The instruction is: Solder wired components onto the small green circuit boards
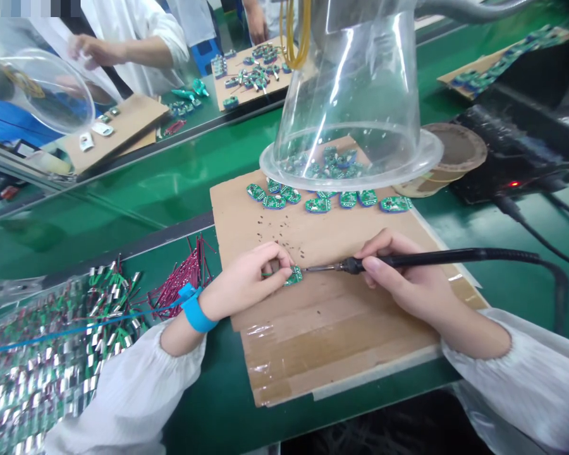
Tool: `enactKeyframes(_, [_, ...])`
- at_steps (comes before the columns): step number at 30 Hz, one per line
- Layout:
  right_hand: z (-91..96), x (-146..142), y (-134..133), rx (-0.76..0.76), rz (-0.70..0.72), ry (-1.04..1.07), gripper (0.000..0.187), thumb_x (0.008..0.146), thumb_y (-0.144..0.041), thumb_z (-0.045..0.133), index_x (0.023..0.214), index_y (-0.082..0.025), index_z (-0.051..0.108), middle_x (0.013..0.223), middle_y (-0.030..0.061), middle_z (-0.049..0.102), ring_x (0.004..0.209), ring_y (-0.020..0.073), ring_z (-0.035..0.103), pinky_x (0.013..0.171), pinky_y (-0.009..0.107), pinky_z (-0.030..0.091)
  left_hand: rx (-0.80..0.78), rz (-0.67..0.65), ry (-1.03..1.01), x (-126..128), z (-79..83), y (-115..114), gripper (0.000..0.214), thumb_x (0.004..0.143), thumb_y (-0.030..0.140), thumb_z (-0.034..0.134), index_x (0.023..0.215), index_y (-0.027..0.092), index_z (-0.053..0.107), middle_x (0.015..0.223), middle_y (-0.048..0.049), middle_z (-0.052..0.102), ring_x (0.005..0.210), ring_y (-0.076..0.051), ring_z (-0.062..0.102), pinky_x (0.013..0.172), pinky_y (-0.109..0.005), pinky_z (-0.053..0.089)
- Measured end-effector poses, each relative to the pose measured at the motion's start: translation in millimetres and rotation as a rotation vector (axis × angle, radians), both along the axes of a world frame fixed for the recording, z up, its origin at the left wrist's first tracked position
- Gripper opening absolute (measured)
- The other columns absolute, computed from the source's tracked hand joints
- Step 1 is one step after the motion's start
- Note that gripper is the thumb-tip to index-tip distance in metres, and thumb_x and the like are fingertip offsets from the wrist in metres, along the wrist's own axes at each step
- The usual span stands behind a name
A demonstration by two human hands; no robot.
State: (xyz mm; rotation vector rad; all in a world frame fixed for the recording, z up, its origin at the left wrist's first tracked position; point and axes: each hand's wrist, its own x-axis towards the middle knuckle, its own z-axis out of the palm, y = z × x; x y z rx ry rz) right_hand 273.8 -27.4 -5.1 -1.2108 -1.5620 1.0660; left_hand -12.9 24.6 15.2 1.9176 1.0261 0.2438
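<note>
Green circuit board (293, 275) pinched in left hand (243, 282); right hand (404, 275) grips black soldering iron (436, 257), tip (315, 268) near board; slip could burn skin.

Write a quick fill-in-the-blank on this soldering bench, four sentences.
The right hand holds a ____ with its tip at the green board.
The left hand pinches that board above a ____ sheet.
The left wrist wears a ____ strap.
A heap of boards sits ____ a clear plastic dome.

Missing words: soldering iron; cardboard; blue; under.
</note>
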Motion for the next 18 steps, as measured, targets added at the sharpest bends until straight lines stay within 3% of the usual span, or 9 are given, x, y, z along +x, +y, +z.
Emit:
enactKeyframes(6, [-0.2, 0.5, -0.1, 0.002, 0.001, -0.002, 0.018, 0.1, -0.041, 0.063, 0.092, -0.026, 0.063, 0.067, -0.0013, 0.063, 0.055, 0.0139, 0.057, 0.053, 0.029, 0.045, -0.073, 0.006, -0.032, -0.9, 0.4, 0.3, 0.011, 0.101, 0.031, 0.056, 0.103, 0.021, 0.06, 0.099, -0.0022, 0.064, 0.073, -0.012, 0.057, 0.069, -0.028, 0.05])
enactKeyframes(12, [-1.0, 2.0, -0.6, 0.003, -0.007, -0.042, 0.016, 0.1, -0.041, 0.063, 0.093, -0.027, 0.064, 0.068, -0.0013, 0.063, 0.056, 0.0144, 0.056, 0.054, 0.03, 0.044, -0.006, -0.048, -0.05, -1.7, 2.2, 1.6, 0.009, 0.1, 0.029, 0.058, 0.097, 0.021, 0.06, 0.108, -0.0032, 0.064, 0.082, -0.014, 0.057, 0.079, -0.031, 0.05])
enactKeyframes(18, [-0.5, 2.1, -0.6, 0.004, -0.014, -0.046, 0.017, 0.099, -0.042, 0.064, 0.093, -0.026, 0.064, 0.067, -0.0011, 0.063, 0.056, 0.0146, 0.056, 0.055, 0.031, 0.044, 0.03, -0.063, -0.033, 0.8, 2.2, 1.8, 0.006, 0.1, 0.025, 0.059, 0.096, 0.02, 0.06, 0.108, -0.0031, 0.063, 0.084, -0.014, 0.055, 0.077, -0.03, 0.048])
